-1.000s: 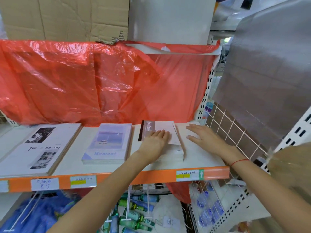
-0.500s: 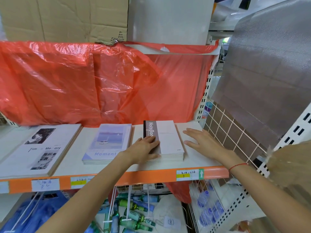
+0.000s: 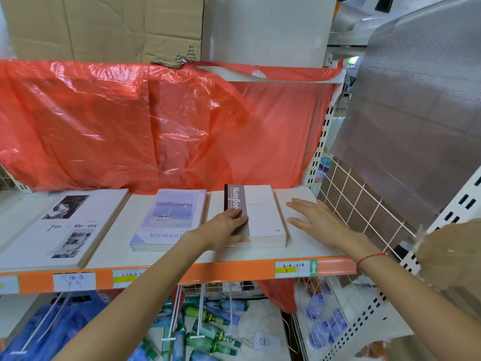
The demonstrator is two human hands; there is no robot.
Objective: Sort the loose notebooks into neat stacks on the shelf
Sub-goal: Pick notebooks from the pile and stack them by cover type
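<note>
Far left of both hands, a stack of big "Time Memory" notebooks (image 3: 62, 226) lies flat on the white shelf (image 3: 307, 248). Next, just left of the left hand (image 3: 223, 229), a "Moment" notebook stack (image 3: 170, 218). Left hand lies on the grey-spined "NoteBook" stack (image 3: 263, 214), fingers flat on the cover, thumb at the stack's near left corner. Right hand (image 3: 316, 218) rests w/ fingers spread flat on bare shelf, just right of that stack, not touching it. Red plastic sheet (image 3: 156, 121) hangs behind.

Bright, even light with soft shadows. The red plastic sheet (image 3: 156, 121) shines. Edges bend, and bottom corners look blurry.
</note>
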